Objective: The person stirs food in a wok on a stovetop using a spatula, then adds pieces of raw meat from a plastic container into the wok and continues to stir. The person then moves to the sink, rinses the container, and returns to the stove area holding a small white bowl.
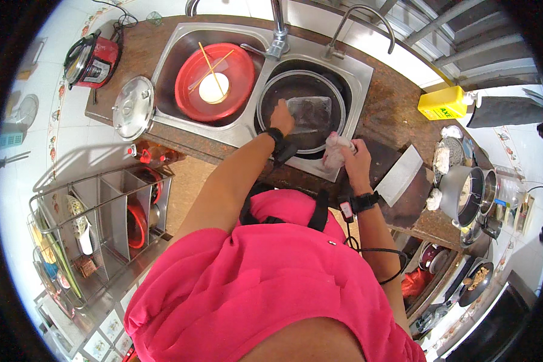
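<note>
A round dark pot or basin [314,141] with a metal rim sits in the right bowl of the steel double sink. Inside it lies a greyish, translucent rectangular block or package [310,113]. My left hand [283,118] reaches over the pot to the block's left end, fingers bent; whether it grips the block is unclear. Over the sink's front right corner, a crumpled pinkish-white cloth-like bundle [334,151] is held in my right hand [358,163]. Right of that hand, a broad cleaver-like blade [400,176] rests on a dark board [375,156].
The left sink bowl holds a red plastic basin [183,97] with chopsticks [211,68] and a white bowl [215,88]. A glass lid [134,108] leans at the sink's left. A chrome faucet [278,38] rises behind. Rightward stand a yellow bottle [443,103] and a grey pot [452,192].
</note>
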The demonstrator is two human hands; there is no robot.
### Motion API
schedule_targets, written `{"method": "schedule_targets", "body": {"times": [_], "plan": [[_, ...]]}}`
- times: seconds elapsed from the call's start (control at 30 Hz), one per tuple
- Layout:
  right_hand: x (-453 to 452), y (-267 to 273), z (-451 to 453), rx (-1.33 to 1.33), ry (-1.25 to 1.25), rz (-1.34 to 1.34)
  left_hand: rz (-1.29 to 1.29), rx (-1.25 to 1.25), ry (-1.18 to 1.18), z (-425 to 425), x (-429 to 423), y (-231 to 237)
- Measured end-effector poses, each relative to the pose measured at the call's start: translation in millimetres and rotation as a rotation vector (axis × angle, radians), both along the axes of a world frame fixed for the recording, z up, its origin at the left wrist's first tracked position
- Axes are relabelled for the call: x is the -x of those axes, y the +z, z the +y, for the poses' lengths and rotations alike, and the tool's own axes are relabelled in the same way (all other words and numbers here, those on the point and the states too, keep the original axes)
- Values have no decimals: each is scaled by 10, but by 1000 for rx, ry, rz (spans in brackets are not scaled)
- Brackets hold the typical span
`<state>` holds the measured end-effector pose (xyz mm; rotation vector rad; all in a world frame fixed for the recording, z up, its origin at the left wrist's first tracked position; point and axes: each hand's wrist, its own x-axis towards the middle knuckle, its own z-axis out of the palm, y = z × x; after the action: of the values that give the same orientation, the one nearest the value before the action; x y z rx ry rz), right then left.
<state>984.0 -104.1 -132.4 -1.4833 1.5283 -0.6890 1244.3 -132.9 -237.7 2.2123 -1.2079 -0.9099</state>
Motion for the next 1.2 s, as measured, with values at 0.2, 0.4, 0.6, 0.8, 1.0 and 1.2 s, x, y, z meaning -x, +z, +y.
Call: {"method": "schedule_targets", "body": {"times": [0.2,0.4,0.6,0.8,1.0,1.2], "plan": [[-126,-58,-80,24,-57,-53,149,-101,122,-135,-16,-516],[-296,-9,-94,0,-89,-43,-458,-358,-1095,-346,-176,-860],[-466,96,-188,30,-122,-47,-479,-119,-1064,-248,-221,-1263],[-830,1,-399,45,-130,-175,-210,18,-1098,-408,-372,-867],[-1202,-355,-608,12,-27,46,874,-334,-3,-204,-413,-230],[-1520,-794,-646,8,234,251,1108,-246,-197,-112,-494,-537]]}}
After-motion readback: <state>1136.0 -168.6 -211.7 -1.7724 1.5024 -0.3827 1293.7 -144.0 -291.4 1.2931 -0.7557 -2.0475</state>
